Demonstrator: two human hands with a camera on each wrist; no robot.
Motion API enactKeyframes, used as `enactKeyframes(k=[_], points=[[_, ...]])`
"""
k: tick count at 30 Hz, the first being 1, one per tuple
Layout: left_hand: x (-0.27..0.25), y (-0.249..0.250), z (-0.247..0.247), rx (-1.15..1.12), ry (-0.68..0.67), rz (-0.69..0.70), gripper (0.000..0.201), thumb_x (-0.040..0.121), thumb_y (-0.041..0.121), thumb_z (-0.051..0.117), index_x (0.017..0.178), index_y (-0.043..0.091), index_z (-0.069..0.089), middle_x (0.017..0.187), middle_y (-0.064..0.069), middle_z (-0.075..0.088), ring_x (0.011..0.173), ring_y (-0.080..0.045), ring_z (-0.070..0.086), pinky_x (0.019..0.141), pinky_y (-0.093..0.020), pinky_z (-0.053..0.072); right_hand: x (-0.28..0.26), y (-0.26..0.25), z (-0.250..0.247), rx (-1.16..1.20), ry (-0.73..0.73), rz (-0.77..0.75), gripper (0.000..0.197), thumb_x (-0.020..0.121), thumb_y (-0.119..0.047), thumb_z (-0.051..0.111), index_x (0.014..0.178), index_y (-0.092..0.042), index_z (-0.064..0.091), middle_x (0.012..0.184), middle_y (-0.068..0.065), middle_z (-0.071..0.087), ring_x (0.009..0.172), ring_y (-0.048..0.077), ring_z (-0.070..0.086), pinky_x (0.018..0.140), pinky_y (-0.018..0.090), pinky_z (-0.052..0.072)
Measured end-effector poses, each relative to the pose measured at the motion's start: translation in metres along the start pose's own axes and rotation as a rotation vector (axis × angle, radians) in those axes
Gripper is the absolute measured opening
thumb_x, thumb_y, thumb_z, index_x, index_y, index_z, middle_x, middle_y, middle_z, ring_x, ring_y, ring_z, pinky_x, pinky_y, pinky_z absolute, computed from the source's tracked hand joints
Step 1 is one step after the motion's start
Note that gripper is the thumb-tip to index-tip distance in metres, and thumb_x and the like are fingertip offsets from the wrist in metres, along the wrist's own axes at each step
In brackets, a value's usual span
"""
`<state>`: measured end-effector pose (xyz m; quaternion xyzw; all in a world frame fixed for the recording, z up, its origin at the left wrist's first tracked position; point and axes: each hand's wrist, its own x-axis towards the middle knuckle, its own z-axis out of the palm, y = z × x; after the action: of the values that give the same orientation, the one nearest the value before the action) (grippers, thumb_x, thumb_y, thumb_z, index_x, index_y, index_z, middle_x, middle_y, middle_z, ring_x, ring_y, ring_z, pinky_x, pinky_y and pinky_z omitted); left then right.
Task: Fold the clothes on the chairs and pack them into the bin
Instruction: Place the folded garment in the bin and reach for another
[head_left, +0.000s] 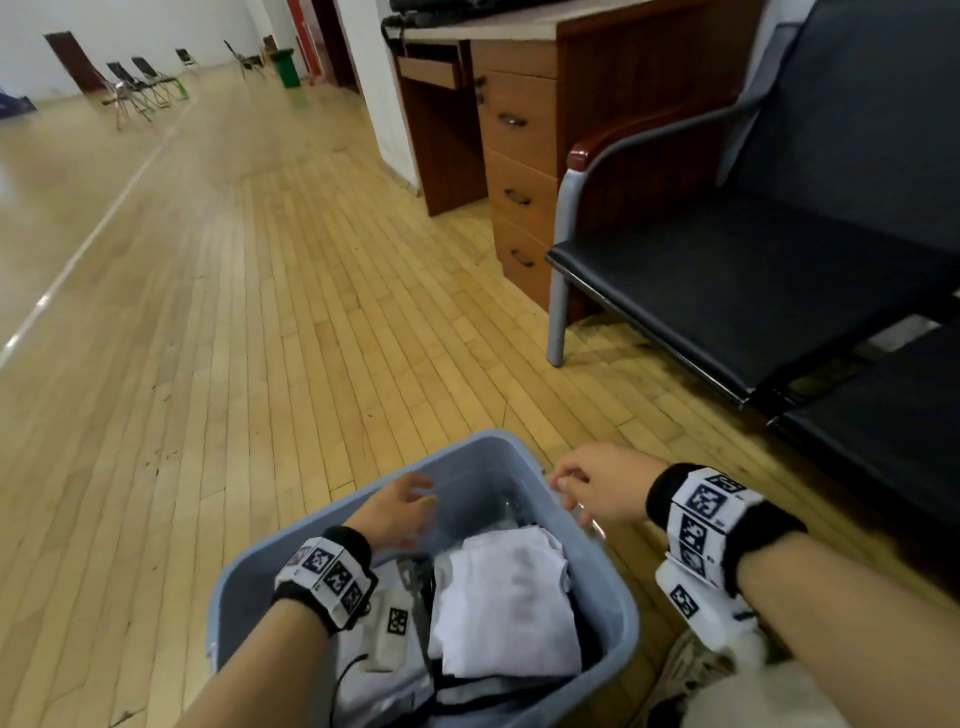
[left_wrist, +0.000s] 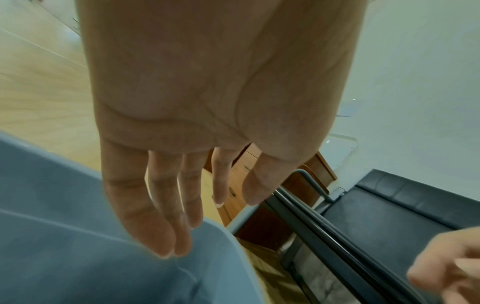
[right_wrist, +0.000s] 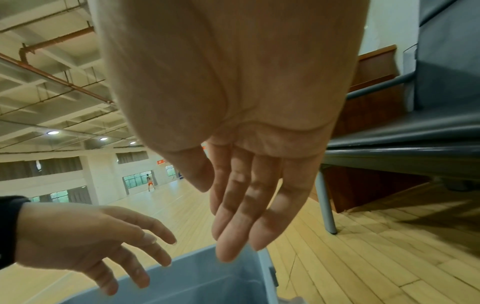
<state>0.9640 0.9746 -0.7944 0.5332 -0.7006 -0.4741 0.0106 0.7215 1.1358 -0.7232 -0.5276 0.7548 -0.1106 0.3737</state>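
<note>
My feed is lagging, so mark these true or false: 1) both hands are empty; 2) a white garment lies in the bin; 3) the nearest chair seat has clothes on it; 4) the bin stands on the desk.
1) True: the left hand and right hand hold nothing, fingers relaxed.
2) True: a folded white garment lies in the blue bin.
3) False: the visible part of the black chair seat is bare.
4) False: the bin stands on the wooden floor, well short of the desk.

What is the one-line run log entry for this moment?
left hand: open, over bin | right hand: open, at rim | white garment: in bin
</note>
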Motion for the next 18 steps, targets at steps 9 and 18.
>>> enactKeyframes(k=[9, 18], points=[[0.024, 0.165, 0.084, 0.096, -0.231, 0.226, 0.026, 0.106, 0.029, 0.055, 0.131, 0.023, 0.056, 0.126, -0.003, 0.065, 0.096, -0.017, 0.072, 0.064, -0.026, 0.057, -0.050, 0.065, -0.083, 0.307, 0.332, 0.035, 0.025, 0.106, -0.018, 0.046, 0.114, -0.015, 0.070, 0.102, 0.004, 0.076, 0.082, 0.017, 0.073, 0.075, 0.028, 0.061], [-0.008, 0.357, 0.215, 0.139, -0.464, 0.551, 0.013, 0.105, 0.019, 0.055, 0.115, 0.021, 0.063, 0.120, -0.007, 0.070, 0.094, -0.021, 0.073, 0.066, -0.032, 0.056, -0.197, 0.182, -0.173, 0.367, 0.692, 0.235, 0.026, 0.106, -0.019, 0.045, 0.109, -0.021, 0.071, 0.099, -0.004, 0.077, 0.082, 0.011, 0.076, 0.073, 0.025, 0.061]])
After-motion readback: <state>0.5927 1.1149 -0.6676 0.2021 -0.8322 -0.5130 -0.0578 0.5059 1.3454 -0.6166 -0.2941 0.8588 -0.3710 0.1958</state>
